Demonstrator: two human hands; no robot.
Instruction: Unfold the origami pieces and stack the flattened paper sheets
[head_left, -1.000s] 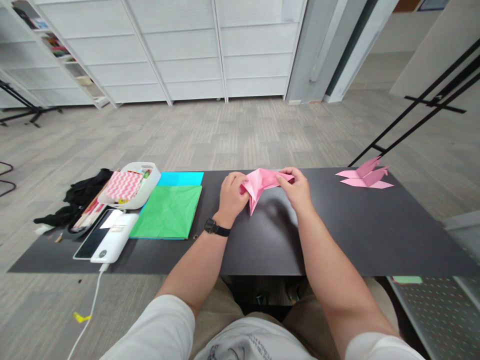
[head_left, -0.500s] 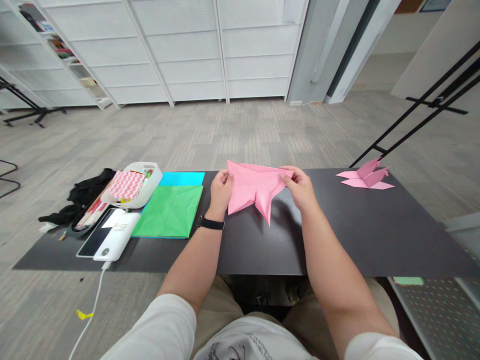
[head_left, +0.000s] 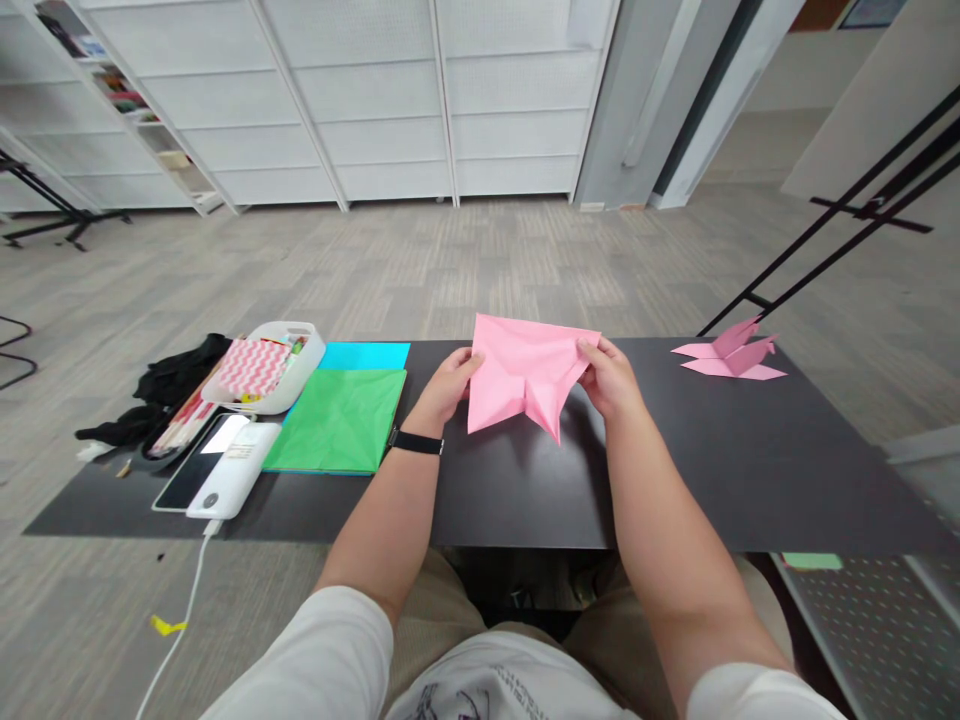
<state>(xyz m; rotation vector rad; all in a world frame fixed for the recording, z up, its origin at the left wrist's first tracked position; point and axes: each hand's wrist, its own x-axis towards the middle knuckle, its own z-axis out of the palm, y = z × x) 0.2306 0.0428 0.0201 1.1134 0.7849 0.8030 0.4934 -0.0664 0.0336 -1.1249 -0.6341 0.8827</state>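
Observation:
A partly folded pink paper (head_left: 529, 365) is held up over the dark table, with creases across it and two points hanging at its lower edge. My left hand (head_left: 452, 382) pinches its left edge, fingers pressed together. On the right edge, my right hand (head_left: 609, 376) grips the paper between thumb and fingers. Two pink folded paper birds (head_left: 739, 355) stand side by side at the table's right.
Green paper (head_left: 337, 420) lies over blue paper (head_left: 371, 355) on the left of the dark table (head_left: 517, 500). Beyond them are a white basket (head_left: 304, 375), a white power bank (head_left: 234, 470) with a cable, a tablet and black cloth (head_left: 180, 375).
The pink paper has shifted a little to the right and its lower points have risen slightly. Both hands have moved right with it, and my left hand's grip looks nearer the edge.

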